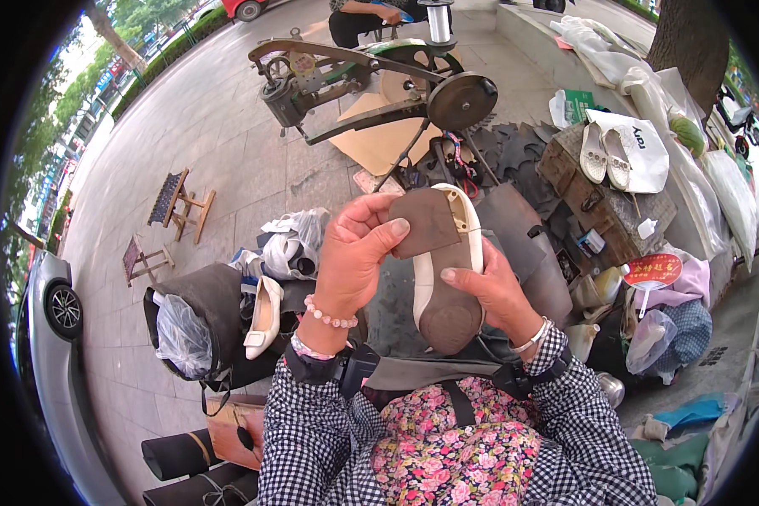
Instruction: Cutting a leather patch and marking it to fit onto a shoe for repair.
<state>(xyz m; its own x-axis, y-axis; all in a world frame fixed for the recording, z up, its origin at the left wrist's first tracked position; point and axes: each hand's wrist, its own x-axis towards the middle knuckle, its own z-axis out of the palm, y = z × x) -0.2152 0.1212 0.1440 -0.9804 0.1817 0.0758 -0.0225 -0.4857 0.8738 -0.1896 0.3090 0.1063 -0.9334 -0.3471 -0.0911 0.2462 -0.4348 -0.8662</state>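
My left hand (364, 244) pinches a flat brown piece of sole material (424, 221) between thumb and fingers. The piece lies over or just above the heel end of an upturned white shoe (425, 291), whose sole is brown. My right hand (497, 291) is closed round the shoe's right side, with the thumb pressed on the sole. Beside the brown piece, part of the pale heel area (458, 209) shows, with small holes in it. The shoe's toe end points toward me, above my lap.
A hand-cranked shoe-stitching machine (379, 84) stands ahead. At right, a wooden box (594, 202) bears white shoes (605, 158). A white pump (264, 319) sits by a dark bag (192, 325) on my left. Two folding stools (180, 207) stand on the paving. Someone sits beyond the machine.
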